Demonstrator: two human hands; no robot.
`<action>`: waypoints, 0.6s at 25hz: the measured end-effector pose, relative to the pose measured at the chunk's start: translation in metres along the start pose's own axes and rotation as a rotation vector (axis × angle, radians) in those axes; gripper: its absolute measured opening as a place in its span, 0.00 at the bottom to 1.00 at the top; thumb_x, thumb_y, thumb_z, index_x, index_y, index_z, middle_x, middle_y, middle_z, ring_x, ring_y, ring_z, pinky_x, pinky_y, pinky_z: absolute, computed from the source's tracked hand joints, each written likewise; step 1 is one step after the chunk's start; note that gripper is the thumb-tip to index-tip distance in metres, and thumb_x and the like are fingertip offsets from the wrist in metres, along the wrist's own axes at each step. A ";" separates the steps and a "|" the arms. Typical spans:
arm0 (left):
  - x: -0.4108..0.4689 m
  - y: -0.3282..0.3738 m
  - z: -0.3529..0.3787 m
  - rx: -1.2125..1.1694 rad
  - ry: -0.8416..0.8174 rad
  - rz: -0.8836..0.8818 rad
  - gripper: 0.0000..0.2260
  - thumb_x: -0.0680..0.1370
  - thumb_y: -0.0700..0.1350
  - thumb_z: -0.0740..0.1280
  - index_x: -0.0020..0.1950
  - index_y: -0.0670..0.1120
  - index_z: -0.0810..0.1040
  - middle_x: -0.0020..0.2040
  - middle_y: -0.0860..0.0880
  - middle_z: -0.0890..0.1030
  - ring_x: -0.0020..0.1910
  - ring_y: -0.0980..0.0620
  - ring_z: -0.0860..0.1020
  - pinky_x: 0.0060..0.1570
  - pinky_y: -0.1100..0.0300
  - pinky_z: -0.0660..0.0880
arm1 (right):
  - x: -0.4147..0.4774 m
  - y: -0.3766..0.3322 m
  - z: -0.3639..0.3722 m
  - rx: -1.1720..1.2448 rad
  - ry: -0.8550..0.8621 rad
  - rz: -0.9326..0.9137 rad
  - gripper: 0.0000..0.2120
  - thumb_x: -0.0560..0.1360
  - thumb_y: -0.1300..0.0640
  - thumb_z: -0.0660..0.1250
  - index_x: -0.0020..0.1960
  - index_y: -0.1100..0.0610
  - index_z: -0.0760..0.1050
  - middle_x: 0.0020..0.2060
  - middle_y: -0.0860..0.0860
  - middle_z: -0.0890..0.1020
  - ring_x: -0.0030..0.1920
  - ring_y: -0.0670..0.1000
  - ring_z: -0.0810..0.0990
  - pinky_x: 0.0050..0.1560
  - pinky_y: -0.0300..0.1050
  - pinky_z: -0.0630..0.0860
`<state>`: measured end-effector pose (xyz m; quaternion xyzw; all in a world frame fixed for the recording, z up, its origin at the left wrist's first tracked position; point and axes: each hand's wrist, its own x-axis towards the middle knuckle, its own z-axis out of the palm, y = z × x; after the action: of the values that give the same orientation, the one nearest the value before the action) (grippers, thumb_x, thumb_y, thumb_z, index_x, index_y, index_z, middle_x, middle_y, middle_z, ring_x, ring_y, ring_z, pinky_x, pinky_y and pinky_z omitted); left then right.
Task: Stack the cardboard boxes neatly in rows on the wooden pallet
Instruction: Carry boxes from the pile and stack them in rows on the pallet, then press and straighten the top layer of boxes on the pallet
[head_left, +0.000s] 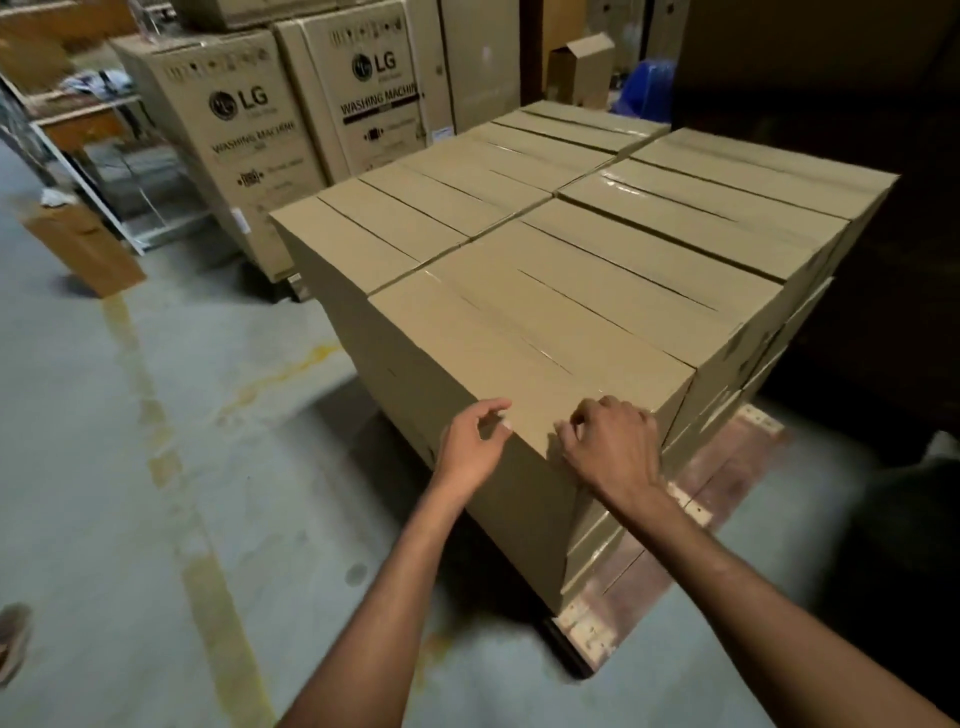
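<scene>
Plain brown cardboard boxes, oblong and flat-topped, sealed with glossy clear tape, are stacked in tight rows on a reddish wooden pallet on a stained concrete floor. The nearest box is laid with its taped seam lengthwise, upper left to lower right. The left hand is released, loosely curled beside its corner. The right hand rests there, fingers bent; a grasp cannot be told.

matt brown cardboard boxes with glossy tape, on a worn reddish wooden pallet
</scene>
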<state>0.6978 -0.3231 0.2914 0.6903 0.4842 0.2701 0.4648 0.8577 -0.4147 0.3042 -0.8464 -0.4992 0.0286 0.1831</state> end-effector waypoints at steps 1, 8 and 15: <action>0.012 0.003 -0.013 0.037 -0.007 0.009 0.15 0.81 0.38 0.69 0.66 0.50 0.81 0.65 0.52 0.81 0.65 0.54 0.77 0.70 0.55 0.72 | 0.008 -0.016 0.003 0.014 -0.015 0.000 0.17 0.81 0.43 0.60 0.61 0.52 0.79 0.57 0.53 0.82 0.59 0.53 0.79 0.68 0.58 0.71; 0.111 -0.002 -0.068 0.371 -0.166 0.113 0.18 0.84 0.38 0.61 0.73 0.48 0.75 0.73 0.52 0.76 0.71 0.54 0.73 0.73 0.57 0.66 | 0.066 -0.074 0.030 -0.036 -0.133 0.058 0.15 0.79 0.45 0.62 0.60 0.50 0.80 0.63 0.52 0.79 0.63 0.56 0.75 0.63 0.55 0.73; 0.240 -0.022 -0.143 0.324 -0.101 0.203 0.14 0.82 0.41 0.66 0.65 0.54 0.81 0.60 0.58 0.83 0.60 0.59 0.80 0.64 0.57 0.77 | 0.193 -0.166 0.076 0.205 -0.063 -0.029 0.16 0.80 0.45 0.65 0.65 0.50 0.77 0.69 0.51 0.75 0.70 0.53 0.70 0.70 0.55 0.70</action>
<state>0.6635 -0.0463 0.3134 0.8142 0.4252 0.1990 0.3415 0.7977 -0.1555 0.3154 -0.8146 -0.5113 0.1036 0.2535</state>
